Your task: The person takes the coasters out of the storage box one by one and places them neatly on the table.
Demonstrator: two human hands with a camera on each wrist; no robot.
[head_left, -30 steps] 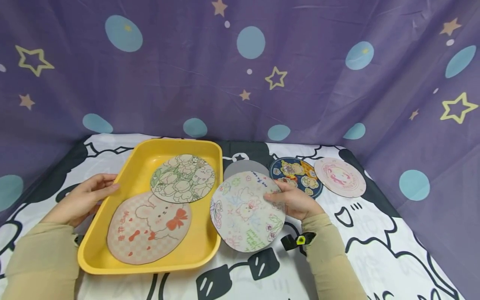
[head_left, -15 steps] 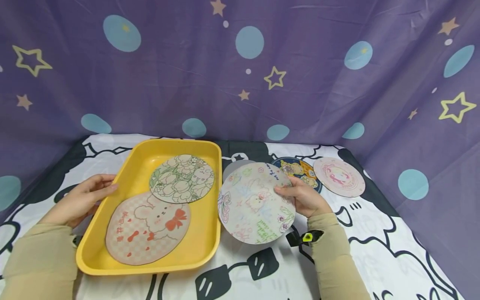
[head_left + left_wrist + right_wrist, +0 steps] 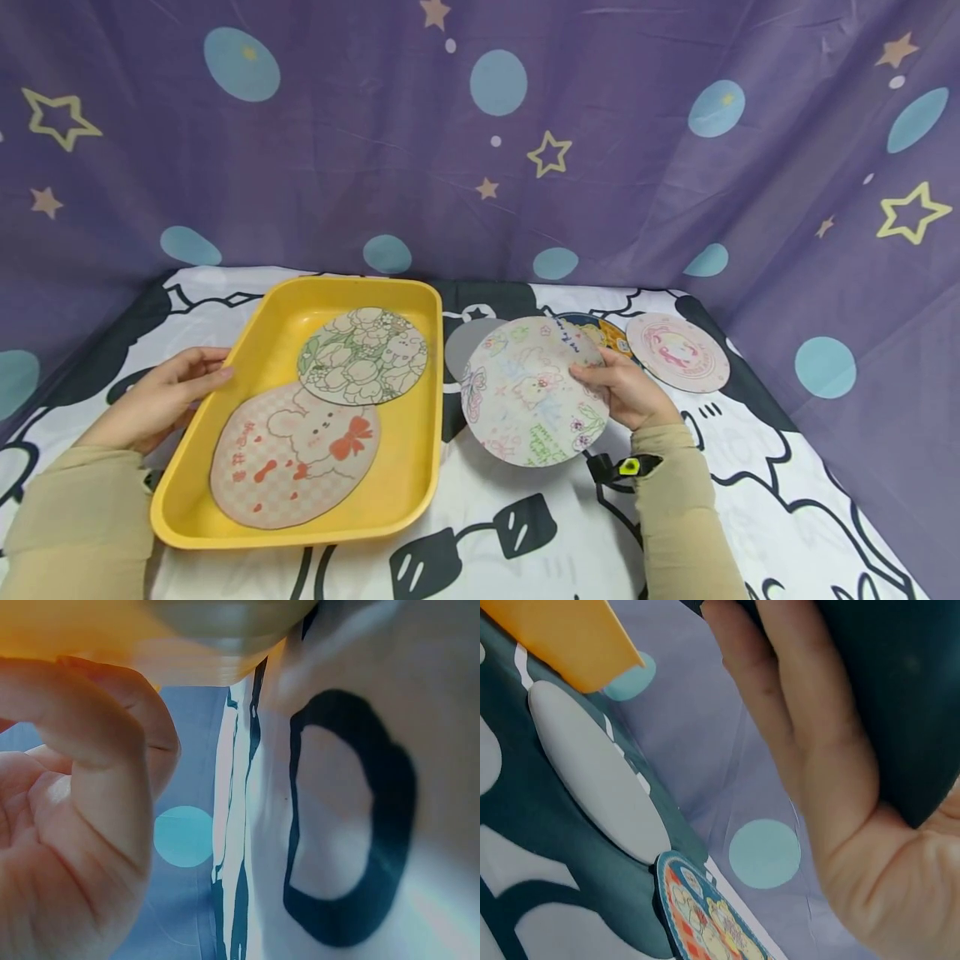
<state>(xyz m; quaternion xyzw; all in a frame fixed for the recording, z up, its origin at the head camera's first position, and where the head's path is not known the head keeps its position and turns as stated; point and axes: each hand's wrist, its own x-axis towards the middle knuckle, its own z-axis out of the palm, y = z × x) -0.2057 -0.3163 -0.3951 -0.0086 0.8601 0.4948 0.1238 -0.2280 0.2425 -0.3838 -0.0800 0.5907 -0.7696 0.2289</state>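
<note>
My right hand point(image 3: 633, 390) pinches the right edge of a round white mat point(image 3: 528, 417) with coloured doodles, thumb on top. It is held above the cloth, and its dark underside point(image 3: 907, 682) shows in the right wrist view. My left hand point(image 3: 161, 398) grips the left rim of a yellow tray point(image 3: 405, 475); its curled fingers touch the tray's outer wall in the left wrist view. Inside the tray lie a pink checked bear mat point(image 3: 277, 492) and a green floral mat point(image 3: 360, 354), which overlaps it.
Behind the held mat lie a plain grey disc point(image 3: 463, 346) and a dark blue patterned mat point(image 3: 611, 333), partly covered from view. A pink round mat point(image 3: 678, 354) lies at the right. The black-and-white cloth point(image 3: 750, 517) meets a purple curtain point(image 3: 637, 192) at the back.
My right hand has carried the doodled mat rightward and slightly back, away from the tray, hiding more of the blue mat. The left hand keeps its place on the tray rim.
</note>
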